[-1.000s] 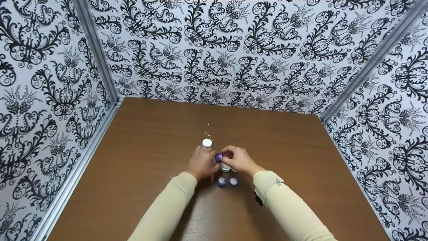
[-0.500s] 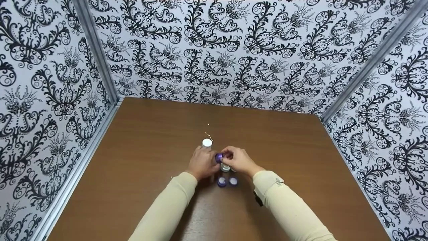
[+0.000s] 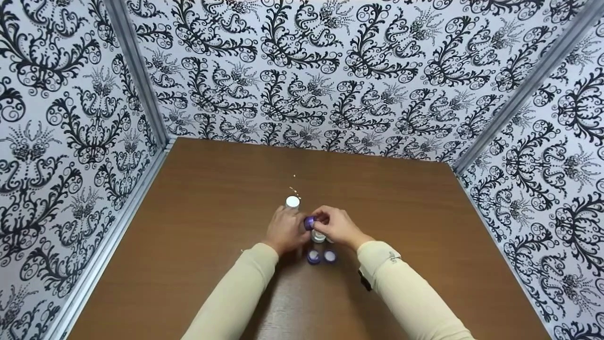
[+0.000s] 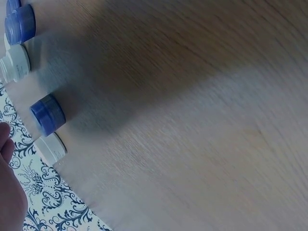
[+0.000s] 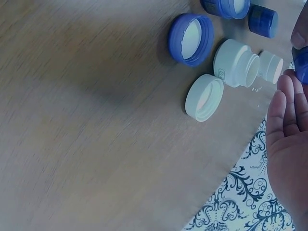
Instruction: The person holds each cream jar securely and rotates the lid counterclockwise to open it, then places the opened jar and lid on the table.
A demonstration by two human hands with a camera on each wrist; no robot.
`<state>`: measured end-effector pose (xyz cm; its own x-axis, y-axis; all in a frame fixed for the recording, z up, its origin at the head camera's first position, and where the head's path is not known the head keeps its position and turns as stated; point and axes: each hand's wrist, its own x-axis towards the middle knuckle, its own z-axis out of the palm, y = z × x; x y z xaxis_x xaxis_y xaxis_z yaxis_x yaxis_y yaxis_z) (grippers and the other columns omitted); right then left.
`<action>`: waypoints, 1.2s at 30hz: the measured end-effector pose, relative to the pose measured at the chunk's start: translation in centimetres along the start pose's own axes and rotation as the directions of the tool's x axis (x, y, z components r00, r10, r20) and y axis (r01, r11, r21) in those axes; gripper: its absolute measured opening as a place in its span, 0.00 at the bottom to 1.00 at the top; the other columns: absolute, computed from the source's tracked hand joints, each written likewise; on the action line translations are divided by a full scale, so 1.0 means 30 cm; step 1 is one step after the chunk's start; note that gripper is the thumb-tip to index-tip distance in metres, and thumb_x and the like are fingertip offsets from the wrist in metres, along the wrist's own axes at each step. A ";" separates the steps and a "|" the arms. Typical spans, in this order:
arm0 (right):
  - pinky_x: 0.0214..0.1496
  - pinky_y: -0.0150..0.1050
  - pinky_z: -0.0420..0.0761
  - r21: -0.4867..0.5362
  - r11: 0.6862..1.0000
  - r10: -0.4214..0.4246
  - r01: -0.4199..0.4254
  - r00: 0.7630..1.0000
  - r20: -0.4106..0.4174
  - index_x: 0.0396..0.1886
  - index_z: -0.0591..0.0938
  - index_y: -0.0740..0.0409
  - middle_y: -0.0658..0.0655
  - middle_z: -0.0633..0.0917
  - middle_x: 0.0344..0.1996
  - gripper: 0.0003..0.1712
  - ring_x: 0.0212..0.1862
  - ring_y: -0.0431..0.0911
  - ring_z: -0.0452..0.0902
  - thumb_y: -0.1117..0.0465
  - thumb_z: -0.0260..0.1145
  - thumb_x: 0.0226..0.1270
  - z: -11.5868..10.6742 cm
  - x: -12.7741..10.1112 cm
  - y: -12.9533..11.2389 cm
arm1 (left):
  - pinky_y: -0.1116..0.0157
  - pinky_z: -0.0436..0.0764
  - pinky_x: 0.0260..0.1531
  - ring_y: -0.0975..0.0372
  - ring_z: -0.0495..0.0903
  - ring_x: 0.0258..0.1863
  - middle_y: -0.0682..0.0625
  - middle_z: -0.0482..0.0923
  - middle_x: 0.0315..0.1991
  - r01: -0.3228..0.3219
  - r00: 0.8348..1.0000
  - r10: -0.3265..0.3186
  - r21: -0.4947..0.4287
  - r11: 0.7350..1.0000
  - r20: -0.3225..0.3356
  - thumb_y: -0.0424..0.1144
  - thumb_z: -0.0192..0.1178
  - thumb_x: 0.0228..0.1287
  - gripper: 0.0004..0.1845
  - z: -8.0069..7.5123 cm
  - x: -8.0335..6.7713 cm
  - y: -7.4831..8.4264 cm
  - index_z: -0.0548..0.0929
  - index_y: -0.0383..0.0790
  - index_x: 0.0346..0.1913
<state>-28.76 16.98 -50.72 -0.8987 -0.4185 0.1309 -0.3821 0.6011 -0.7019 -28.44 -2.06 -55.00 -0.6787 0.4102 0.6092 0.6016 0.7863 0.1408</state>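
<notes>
Between my two hands is a small purple jar (image 3: 309,223), which looks blue in the right wrist view. My left hand (image 3: 285,229) grips it from the left; a fingertip from above touches it in the right wrist view. From the other side my right hand (image 3: 339,226) pinches it, its other fingers loosely bent. Right below them stands an open white jar (image 5: 235,65). On the near side a purple lid (image 5: 191,39) and a pale lid (image 5: 204,97) lie with their insides up. The underside of the held jar is hidden.
A white-topped jar (image 3: 292,202) stands beyond my left hand, with small light specks (image 3: 294,191) behind it. A blue-looking jar (image 5: 263,20) and an open blue one (image 5: 226,7) stand at the upper right. Patterned walls (image 3: 311,71) enclose the brown table (image 3: 212,203).
</notes>
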 end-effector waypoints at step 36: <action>0.44 0.43 0.79 -0.109 0.994 0.021 -0.024 0.999 -0.029 0.44 0.85 0.57 0.49 0.86 0.33 0.13 0.37 0.44 0.81 0.54 0.65 0.68 0.002 0.007 -0.002 | 0.55 0.73 0.37 0.54 0.80 0.33 0.51 0.83 0.28 0.009 1.000 -0.010 0.023 1.000 0.028 0.51 0.68 0.48 0.16 -0.010 -0.001 0.002 0.85 0.41 0.32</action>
<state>-28.91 16.81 -50.70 -0.9124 -0.3858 0.1366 -0.3816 0.6814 -0.6245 -28.27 -2.17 -54.77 -0.6962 0.4151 0.5856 0.5856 0.8003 0.1289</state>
